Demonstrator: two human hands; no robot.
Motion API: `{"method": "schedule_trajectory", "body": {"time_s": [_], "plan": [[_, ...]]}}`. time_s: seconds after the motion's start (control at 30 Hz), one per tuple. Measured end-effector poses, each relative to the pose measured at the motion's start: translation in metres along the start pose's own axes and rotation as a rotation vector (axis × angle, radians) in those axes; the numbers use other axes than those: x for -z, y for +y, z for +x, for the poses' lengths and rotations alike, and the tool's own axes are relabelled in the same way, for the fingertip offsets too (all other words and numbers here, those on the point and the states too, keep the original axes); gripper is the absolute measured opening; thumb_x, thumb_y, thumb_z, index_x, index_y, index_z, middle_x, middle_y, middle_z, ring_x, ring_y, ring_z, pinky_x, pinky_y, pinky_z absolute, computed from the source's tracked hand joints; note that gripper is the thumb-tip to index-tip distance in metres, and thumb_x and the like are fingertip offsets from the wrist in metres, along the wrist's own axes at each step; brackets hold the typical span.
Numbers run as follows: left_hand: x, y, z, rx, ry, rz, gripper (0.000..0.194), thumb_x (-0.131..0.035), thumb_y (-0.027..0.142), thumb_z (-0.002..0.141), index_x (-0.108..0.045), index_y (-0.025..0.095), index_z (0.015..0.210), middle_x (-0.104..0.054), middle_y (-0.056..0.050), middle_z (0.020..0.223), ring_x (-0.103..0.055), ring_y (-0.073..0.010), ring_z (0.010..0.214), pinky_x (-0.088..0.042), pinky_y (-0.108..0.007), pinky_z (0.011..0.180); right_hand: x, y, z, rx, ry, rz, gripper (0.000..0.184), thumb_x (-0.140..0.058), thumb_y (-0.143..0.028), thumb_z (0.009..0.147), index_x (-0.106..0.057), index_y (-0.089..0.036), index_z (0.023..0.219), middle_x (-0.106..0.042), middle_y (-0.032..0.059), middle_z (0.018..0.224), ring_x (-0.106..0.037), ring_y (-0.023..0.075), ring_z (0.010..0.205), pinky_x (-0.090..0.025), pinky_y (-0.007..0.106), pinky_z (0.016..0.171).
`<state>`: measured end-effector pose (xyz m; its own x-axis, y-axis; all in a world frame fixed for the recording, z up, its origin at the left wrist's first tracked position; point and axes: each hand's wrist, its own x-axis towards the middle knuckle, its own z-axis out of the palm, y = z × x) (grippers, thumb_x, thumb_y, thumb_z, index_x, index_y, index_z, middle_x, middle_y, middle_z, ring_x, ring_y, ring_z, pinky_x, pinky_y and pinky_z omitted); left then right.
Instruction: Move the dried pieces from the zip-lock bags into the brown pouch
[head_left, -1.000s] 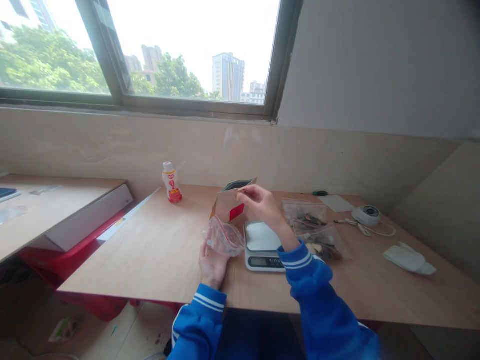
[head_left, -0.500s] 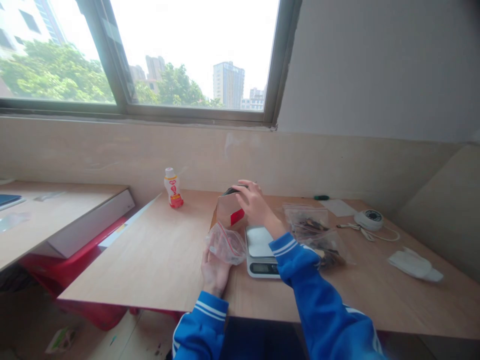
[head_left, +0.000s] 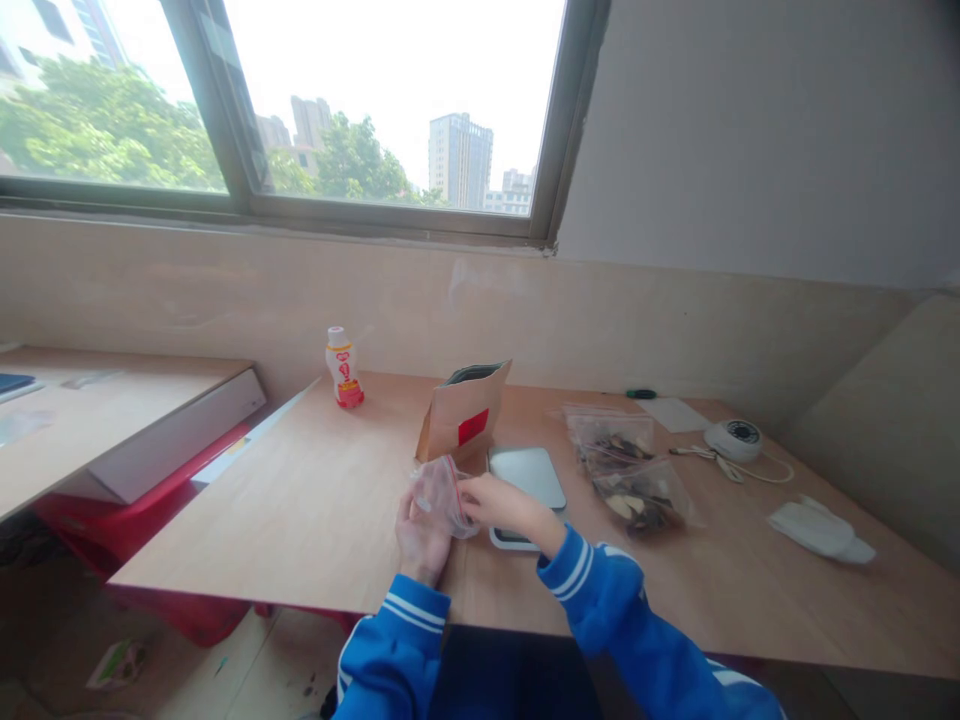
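My left hand (head_left: 421, 540) is curled around a small clear zip bag with a red seal (head_left: 441, 492), held just above the table's front edge. My right hand (head_left: 501, 505) reaches across to the same bag and pinches its mouth. Behind the bag stands an open brown paper pouch with a red label (head_left: 461, 420). A small digital kitchen scale (head_left: 527, 474) lies to the right of the bag, its display partly hidden by my right wrist.
Two filled clear bags of dried pieces (head_left: 628, 468) lie right of the scale. A small drink bottle (head_left: 343, 368) stands near the wall at the left. A white round device with a cable (head_left: 734, 438), a white packet (head_left: 819, 529) and a green pen (head_left: 641, 394) sit at the right.
My right hand has left the top of the brown pouch and come down to the small zip bag in my left hand. The pouch now stands by itself.
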<state>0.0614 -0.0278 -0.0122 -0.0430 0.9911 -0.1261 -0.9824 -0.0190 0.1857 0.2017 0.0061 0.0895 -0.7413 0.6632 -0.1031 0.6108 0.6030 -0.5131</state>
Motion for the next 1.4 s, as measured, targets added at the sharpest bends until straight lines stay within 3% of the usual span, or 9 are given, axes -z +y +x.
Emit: {"method": "schedule_trajectory", "body": {"time_s": [0.13,0.27,0.47,0.67,0.93,1.1,1.2,1.3,1.4], "plan": [[-0.002,0.0,-0.002,0.004,0.047,-0.014,0.032,-0.043,0.027,0.088,-0.074,0.023,0.098,-0.071,-0.003,0.114,-0.062,-0.0225,0.113,-0.046,-0.038,0.1,-0.016,-0.011,0.0,-0.026,-0.014,-0.22,0.015,-0.063,-0.021,0.078,-0.067,-0.018,0.092,-0.072,0.0065,0.084,-0.066,0.0205,0.071,-0.046,0.025,0.061],[0.0,-0.001,-0.001,-0.019,0.045,-0.013,0.032,-0.044,0.028,0.088,-0.073,0.023,0.1,-0.068,-0.003,0.119,-0.059,-0.0245,0.117,-0.043,-0.041,0.103,-0.031,-0.024,0.001,-0.079,0.076,-0.411,0.027,-0.052,-0.014,0.086,-0.062,-0.013,0.111,-0.071,0.0162,0.1,-0.069,0.0269,0.082,-0.051,0.032,0.066],[0.012,0.002,0.005,-0.051,-0.002,-0.033,0.032,-0.043,0.029,0.089,-0.07,0.029,0.106,-0.066,-0.001,0.123,-0.053,-0.0237,0.124,-0.036,-0.044,0.109,-0.041,-0.029,0.0,-0.14,0.097,-0.437,0.025,-0.045,-0.009,0.09,-0.061,-0.01,0.109,-0.071,0.0182,0.097,-0.07,0.0282,0.086,-0.053,0.034,0.069],[0.005,0.001,0.004,-0.022,-0.032,-0.005,0.031,-0.043,0.024,0.09,-0.069,0.023,0.109,-0.071,-0.004,0.11,-0.064,-0.0203,0.106,-0.044,-0.039,0.102,-0.011,-0.024,-0.024,-0.068,0.141,-0.232,0.012,-0.056,-0.019,0.089,-0.066,-0.017,0.094,-0.071,0.0069,0.089,-0.068,0.0204,0.08,-0.047,0.025,0.067],[-0.002,-0.006,0.004,0.037,-0.015,0.131,0.031,-0.045,0.024,0.093,-0.062,0.028,0.119,-0.07,-0.004,0.111,-0.067,-0.0196,0.1,-0.054,-0.039,0.09,0.015,-0.021,-0.026,0.017,0.568,0.078,0.006,-0.069,-0.019,0.08,-0.073,-0.022,0.08,-0.06,0.0021,0.087,-0.058,0.0162,0.087,-0.045,0.028,0.079],[-0.006,-0.01,0.005,-0.002,0.12,0.192,0.028,-0.043,0.021,0.094,-0.067,0.028,0.106,-0.072,-0.001,0.098,-0.069,-0.0156,0.086,-0.057,-0.031,0.082,0.049,-0.035,-0.013,0.067,0.821,0.398,0.009,-0.067,-0.029,0.081,-0.071,-0.021,0.081,-0.066,0.0015,0.084,-0.06,0.0136,0.073,-0.047,0.026,0.07],[-0.008,-0.01,0.004,-0.004,0.148,0.228,0.027,-0.049,0.022,0.092,-0.063,0.027,0.114,-0.072,-0.001,0.094,-0.069,-0.014,0.076,-0.058,-0.028,0.075,0.08,-0.032,0.004,0.086,0.959,0.524,0.017,-0.067,-0.035,0.08,-0.07,-0.019,0.083,-0.07,0.0026,0.084,-0.061,0.0139,0.071,-0.048,0.026,0.068],[-0.008,-0.011,0.003,-0.006,0.166,0.259,0.031,-0.052,0.026,0.09,-0.059,0.024,0.121,-0.072,-0.002,0.091,-0.069,-0.0151,0.075,-0.059,-0.03,0.074,0.101,-0.021,0.027,0.095,1.082,0.522,0.02,-0.068,-0.036,0.078,-0.069,-0.019,0.087,-0.072,0.0024,0.08,-0.063,0.0148,0.072,-0.048,0.026,0.069],[-0.01,-0.011,0.001,-0.022,0.179,0.268,0.028,-0.047,0.025,0.092,-0.061,0.021,0.116,-0.072,-0.003,0.089,-0.07,-0.0161,0.078,-0.058,-0.029,0.075,0.104,-0.008,0.05,0.073,1.124,0.413,0.016,-0.067,-0.033,0.079,-0.068,-0.019,0.086,-0.071,0.0016,0.078,-0.063,0.0156,0.074,-0.047,0.027,0.072]]}}
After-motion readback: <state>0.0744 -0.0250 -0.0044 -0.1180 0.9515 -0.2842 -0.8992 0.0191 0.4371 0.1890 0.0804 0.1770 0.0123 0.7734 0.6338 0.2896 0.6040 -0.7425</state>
